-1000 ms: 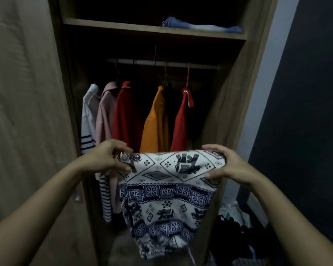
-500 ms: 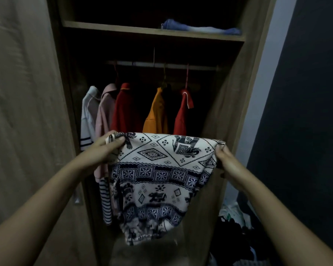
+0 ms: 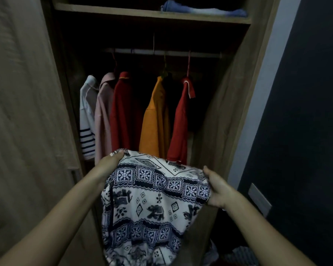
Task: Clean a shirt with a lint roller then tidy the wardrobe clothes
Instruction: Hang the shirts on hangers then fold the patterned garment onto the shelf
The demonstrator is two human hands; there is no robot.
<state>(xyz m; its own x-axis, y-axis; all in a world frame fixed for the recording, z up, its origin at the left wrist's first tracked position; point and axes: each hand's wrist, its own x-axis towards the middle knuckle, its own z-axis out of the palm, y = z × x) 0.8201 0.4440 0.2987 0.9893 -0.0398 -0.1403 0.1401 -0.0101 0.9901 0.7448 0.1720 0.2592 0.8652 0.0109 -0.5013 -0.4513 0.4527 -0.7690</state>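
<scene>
A white garment with dark blue elephant and tile patterns (image 3: 152, 204) hangs folded over between my two hands in front of the open wardrobe (image 3: 229, 116). My left hand (image 3: 110, 164) grips its upper left edge. My right hand (image 3: 217, 189) grips its right edge, thumb on top. The cloth drapes down below the frame. Behind it several shirts hang on the rail (image 3: 161, 52): a white striped one (image 3: 87, 120), a pink one (image 3: 103, 116), a dark red one (image 3: 123, 112), an orange one (image 3: 156, 120) and a red one (image 3: 181, 123).
A folded blue garment (image 3: 204, 10) lies on the top shelf (image 3: 123, 12). The wardrobe door (image 3: 21, 112) stands open at left. A dark wall (image 3: 306, 112) with a switch plate (image 3: 259, 198) is at right. Loose clothes (image 3: 238, 256) lie on the floor at lower right.
Both hands have come down and toward me with the patterned garment, and its top has bunched into a rounder fold. The view has tilted slightly upward.
</scene>
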